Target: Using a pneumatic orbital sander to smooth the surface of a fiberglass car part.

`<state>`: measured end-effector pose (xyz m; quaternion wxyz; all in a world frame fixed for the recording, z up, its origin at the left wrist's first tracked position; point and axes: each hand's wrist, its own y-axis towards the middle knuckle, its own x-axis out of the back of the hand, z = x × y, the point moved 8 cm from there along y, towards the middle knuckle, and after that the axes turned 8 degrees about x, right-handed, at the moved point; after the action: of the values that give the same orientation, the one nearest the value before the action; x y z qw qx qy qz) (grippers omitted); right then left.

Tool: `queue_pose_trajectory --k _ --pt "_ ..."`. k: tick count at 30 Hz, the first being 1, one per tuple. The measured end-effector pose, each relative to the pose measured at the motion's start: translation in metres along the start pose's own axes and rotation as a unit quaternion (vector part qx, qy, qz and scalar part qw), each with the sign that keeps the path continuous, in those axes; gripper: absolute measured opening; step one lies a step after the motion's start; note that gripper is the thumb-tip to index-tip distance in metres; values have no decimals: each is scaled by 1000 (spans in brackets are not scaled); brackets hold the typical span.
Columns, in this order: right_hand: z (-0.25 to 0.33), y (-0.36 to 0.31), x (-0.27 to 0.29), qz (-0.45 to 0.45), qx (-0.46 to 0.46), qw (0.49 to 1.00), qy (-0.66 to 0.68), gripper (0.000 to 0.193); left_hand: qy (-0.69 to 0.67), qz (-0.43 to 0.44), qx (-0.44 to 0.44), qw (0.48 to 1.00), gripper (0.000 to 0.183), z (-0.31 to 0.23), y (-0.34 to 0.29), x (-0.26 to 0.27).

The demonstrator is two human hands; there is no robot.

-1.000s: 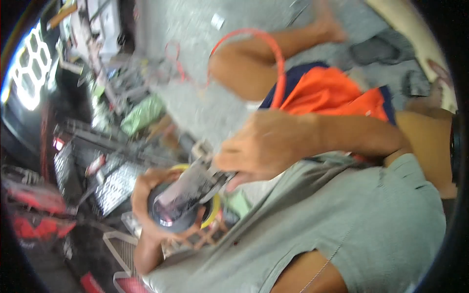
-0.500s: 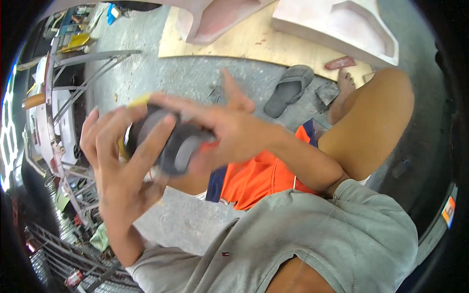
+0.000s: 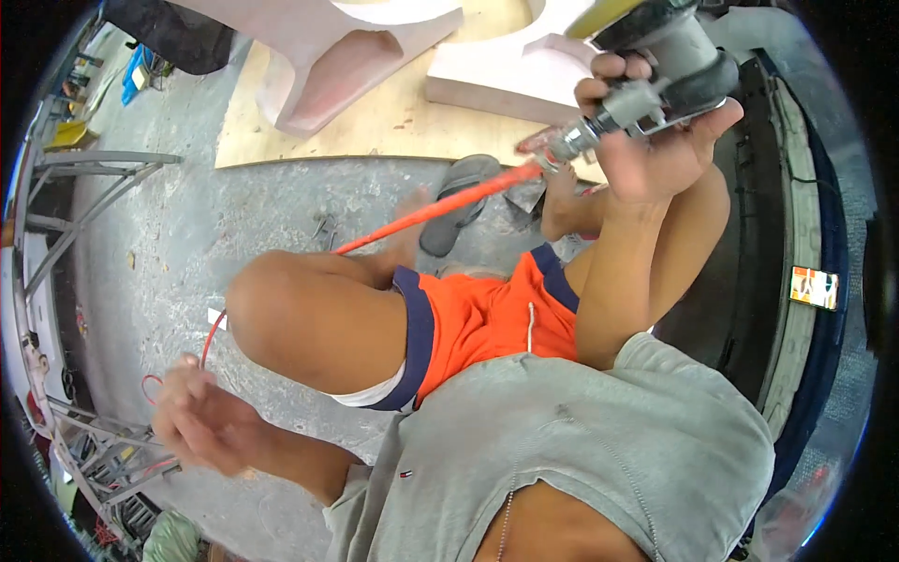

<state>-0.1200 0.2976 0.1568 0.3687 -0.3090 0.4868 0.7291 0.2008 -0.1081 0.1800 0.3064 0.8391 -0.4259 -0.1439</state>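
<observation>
Air sander sits in the right hand, fingers wrapped round it, yellow-edged pad ahead and left of that hand, metal inlet fitting angled left and back toward the body. Red hose carries on leftward from the fitting, past the left knee. Left hand is well apart from the sander, far left of the right hand, blurred, fingers loosely bent, no grip visible.
</observation>
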Motion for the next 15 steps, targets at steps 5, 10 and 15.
queue_pose_trajectory --k 5,10,15 --pt "2 11 -42 -1 19 997 80 83 259 16 336 906 40 160 -57 6" --pt "8 40 -92 38 34 998 46 71 200 12 441 875 43 233 -143 -55" --pt "4 95 -158 214 49 975 38 55 208 -186 440 854 47 227 -177 -27"
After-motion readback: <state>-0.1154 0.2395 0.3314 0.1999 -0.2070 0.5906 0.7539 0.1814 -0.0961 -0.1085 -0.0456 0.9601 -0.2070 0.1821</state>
